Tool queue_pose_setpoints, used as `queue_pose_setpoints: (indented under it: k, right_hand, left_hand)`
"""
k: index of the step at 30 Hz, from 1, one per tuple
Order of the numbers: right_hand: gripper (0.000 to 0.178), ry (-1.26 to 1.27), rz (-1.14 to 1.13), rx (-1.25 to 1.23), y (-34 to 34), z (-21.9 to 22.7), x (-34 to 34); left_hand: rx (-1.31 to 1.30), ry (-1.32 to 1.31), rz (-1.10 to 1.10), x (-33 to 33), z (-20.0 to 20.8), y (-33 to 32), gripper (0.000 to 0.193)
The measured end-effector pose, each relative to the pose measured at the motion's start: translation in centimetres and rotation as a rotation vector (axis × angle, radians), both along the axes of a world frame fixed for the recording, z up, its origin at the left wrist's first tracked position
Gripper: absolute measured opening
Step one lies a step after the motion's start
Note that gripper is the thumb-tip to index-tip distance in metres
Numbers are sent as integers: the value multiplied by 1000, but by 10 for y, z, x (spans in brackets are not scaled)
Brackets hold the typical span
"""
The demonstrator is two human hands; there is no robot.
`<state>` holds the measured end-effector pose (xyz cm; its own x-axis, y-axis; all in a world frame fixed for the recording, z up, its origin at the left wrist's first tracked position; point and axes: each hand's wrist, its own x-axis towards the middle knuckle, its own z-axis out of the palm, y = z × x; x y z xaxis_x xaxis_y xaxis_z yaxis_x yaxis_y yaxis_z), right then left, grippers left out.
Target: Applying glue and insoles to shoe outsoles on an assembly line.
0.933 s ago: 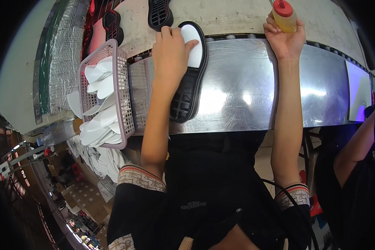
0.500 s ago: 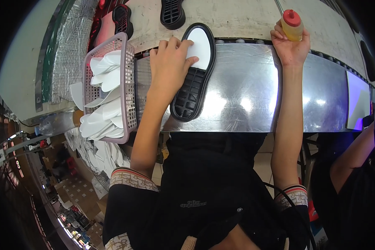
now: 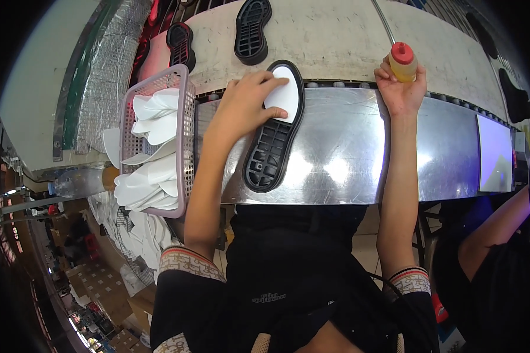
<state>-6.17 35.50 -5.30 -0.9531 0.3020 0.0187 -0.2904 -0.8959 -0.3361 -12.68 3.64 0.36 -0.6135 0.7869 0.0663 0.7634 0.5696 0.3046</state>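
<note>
A black shoe sole [image 3: 267, 154] with a ribbed grid inside lies on the shiny metal worktop. In its far half sits a smooth white insert [image 3: 284, 93]. My left hand [image 3: 245, 106] rests against the sole's left side, forefinger and thumb spread apart on the white insert. Off to the right, my right hand [image 3: 399, 89] is palm up, its fingers curled around a squeeze bottle [image 3: 404, 63] with a red cap and yellowish liquid. A thin metal rod [image 3: 384, 22] shows just beyond the bottle; I cannot tell whether it is joined to it.
A pink plastic basket [image 3: 190, 141] full of white inserts [image 3: 153, 176] stands left of my left forearm. More black soles [image 3: 251, 32] lie on the pale belt [image 3: 330, 41] beyond the metal worktop [image 3: 341, 147]. Another person's arm [image 3: 494, 220] shows at the right, near a white sheet [image 3: 493, 153].
The view has tilted, so everything sits lower in the picture. My left forefinger and thumb are spread wider on the insert. My right hand still holds the bottle.
</note>
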Motion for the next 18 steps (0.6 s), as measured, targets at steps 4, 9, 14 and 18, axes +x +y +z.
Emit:
queue_pose_setpoints:
  k: [4, 9, 14, 18]
  right_hand:
    - [26, 22, 5, -32, 1, 1, 1]
    - [26, 25, 19, -26, -1, 3, -1]
    - [27, -29, -20, -39, -5, 4, 1]
    - [39, 33, -9, -53, 1, -7, 0]
  left_hand:
    - [38, 110, 136, 38, -12, -1, 48]
    - [-125, 209, 335, 72, -20, 12, 55]
    - [-189, 34, 280, 105, 9, 4, 60]
    - [-249, -82, 252, 140, 31, -22, 62]
